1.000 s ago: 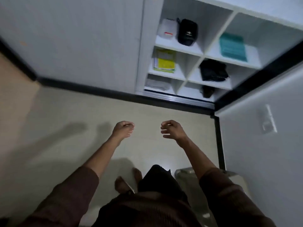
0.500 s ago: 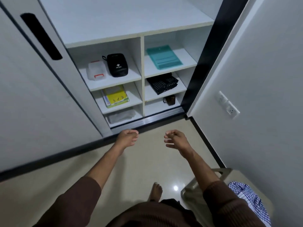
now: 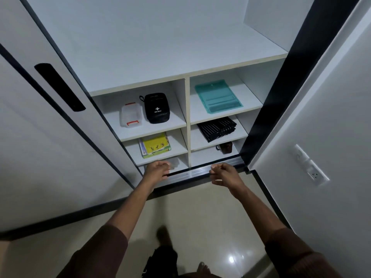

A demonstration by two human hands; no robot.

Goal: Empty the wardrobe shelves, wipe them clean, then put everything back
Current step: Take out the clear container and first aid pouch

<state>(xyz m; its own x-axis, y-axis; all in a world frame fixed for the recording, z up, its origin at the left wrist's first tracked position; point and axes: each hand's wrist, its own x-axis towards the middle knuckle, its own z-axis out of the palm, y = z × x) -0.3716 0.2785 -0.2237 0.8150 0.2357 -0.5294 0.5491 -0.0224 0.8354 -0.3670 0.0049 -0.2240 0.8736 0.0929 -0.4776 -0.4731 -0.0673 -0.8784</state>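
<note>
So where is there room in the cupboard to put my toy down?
The wide top shelf is all bare. Beside the teal folder, both sides are free. There is room left of the dark mug. It is crowded where the clear box sits next to the black first-aid pouch.

1. Top-left shelf (image 3: 160,127) — clear box (image 3: 131,115) beside black first-aid pouch (image 3: 157,107).
2. Top-right shelf (image 3: 249,106): teal folder (image 3: 218,96).
3. Middle shelves — yellow books (image 3: 155,145) left, dark striped cloth (image 3: 217,128) right.
4. Bottom right: mug (image 3: 225,147).
</note>
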